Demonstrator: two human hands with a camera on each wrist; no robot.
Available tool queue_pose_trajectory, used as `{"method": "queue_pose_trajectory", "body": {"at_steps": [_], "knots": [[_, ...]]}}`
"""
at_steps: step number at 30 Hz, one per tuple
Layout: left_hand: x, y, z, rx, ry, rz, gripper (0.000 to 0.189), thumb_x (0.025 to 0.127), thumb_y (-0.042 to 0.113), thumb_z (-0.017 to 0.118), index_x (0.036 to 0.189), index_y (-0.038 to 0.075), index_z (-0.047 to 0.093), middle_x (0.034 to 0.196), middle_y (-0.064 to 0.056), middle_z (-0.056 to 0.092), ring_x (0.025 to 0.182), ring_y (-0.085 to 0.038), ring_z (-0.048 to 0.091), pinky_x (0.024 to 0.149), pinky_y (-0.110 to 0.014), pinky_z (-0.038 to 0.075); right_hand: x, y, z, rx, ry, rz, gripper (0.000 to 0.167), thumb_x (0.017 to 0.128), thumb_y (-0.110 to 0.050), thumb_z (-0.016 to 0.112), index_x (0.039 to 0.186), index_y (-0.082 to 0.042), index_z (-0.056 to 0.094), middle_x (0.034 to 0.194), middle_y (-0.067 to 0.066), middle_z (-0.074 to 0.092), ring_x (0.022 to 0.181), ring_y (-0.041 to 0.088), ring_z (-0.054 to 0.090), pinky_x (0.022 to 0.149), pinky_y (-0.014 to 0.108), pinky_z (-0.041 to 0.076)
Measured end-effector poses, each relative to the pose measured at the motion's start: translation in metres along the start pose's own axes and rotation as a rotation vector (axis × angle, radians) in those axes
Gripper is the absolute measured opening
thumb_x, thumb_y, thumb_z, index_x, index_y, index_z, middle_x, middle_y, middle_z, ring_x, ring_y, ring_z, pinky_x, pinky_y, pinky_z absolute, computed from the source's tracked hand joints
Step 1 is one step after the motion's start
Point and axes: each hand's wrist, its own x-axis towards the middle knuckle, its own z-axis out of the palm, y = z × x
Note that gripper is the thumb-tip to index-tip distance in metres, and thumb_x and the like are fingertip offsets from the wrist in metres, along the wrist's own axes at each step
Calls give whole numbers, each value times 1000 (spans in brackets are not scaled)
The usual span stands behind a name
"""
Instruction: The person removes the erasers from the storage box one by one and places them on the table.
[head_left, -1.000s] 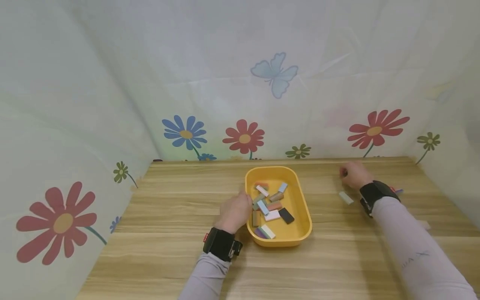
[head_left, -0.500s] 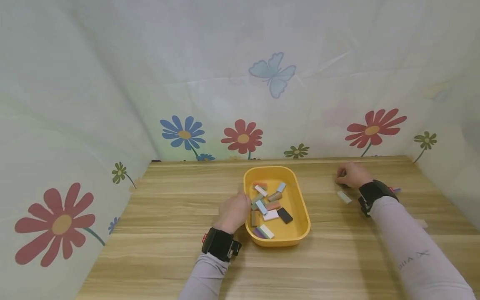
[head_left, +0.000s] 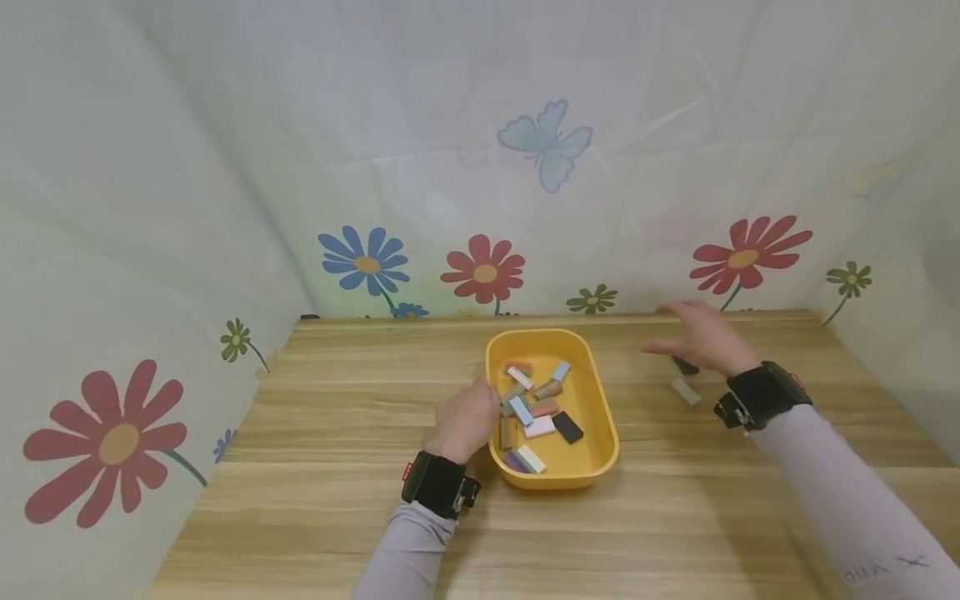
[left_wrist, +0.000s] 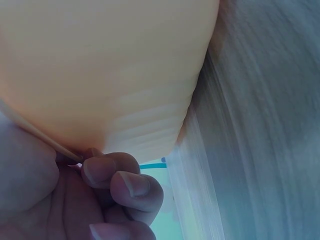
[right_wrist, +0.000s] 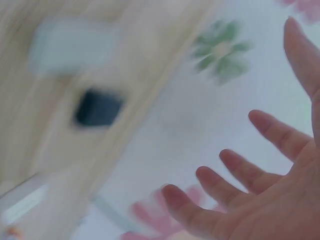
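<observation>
My left hand (head_left: 467, 419) grips the left rim of a yellow plastic bin (head_left: 588, 392). In the left wrist view, its curled fingers (left_wrist: 137, 187) are at the rim, beside the bin's outer wall (left_wrist: 125, 65). Inside the bin lie several small coloured blocks, among them a black one (head_left: 567, 427), a light blue one (head_left: 521, 411) and a white one (head_left: 539, 427). Over the right side of the table, my right hand (head_left: 708, 337) has its fingers spread and holds nothing. Just below it lie another black block (head_left: 686, 365) and a pale grey-green block (head_left: 686, 391), both blurred in the right wrist view.
The wooden table (head_left: 337, 417) ends at the back against a hanging sheet (head_left: 420, 125) printed with flowers and a butterfly. A white-edged object (right_wrist: 22, 202) shows at the lower left of the right wrist view.
My right hand was low on the table with its fingers curled. It has risen and spread its fingers, and a black block shows below it. My left hand stays on the bin.
</observation>
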Motion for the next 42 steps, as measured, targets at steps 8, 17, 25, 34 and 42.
{"method": "queue_pose_trajectory", "body": {"at_steps": [8,17,25,34,42], "knots": [[1,0,-1,3,5,0,33,106,27,34,101,5,57,70,-6,52,58,-21,51,52,-33,39,-27,-92,18,46,49,-171,77,78,-43,81,134,1,53,137,29,44,123,46,43,95,63,38],[1,2,-1,-3,32,42,31,106,25,35,98,5,57,69,-6,52,58,-22,51,53,-37,42,-52,-152,57,100,-11,-325,50,77,-24,84,120,-8,66,115,11,59,95,26,56,79,40,50],[4,0,-3,28,19,26,29,105,25,35,98,6,56,70,-6,53,59,-22,52,53,-37,41,-51,-174,84,73,-229,-414,29,80,-8,78,108,-5,69,109,9,62,96,27,59,83,39,48],[1,0,-4,4,4,-2,32,106,27,32,97,7,55,69,-6,52,58,-22,51,53,-36,40,-47,-173,110,96,-307,-425,30,71,6,80,97,-6,68,87,1,54,79,17,50,70,28,44],[2,-1,-1,9,16,11,31,106,27,33,95,7,55,69,-6,53,59,-23,52,54,-37,41,-44,-165,117,99,-303,-457,32,70,5,81,95,-8,65,84,1,52,79,16,48,71,28,42]]}}
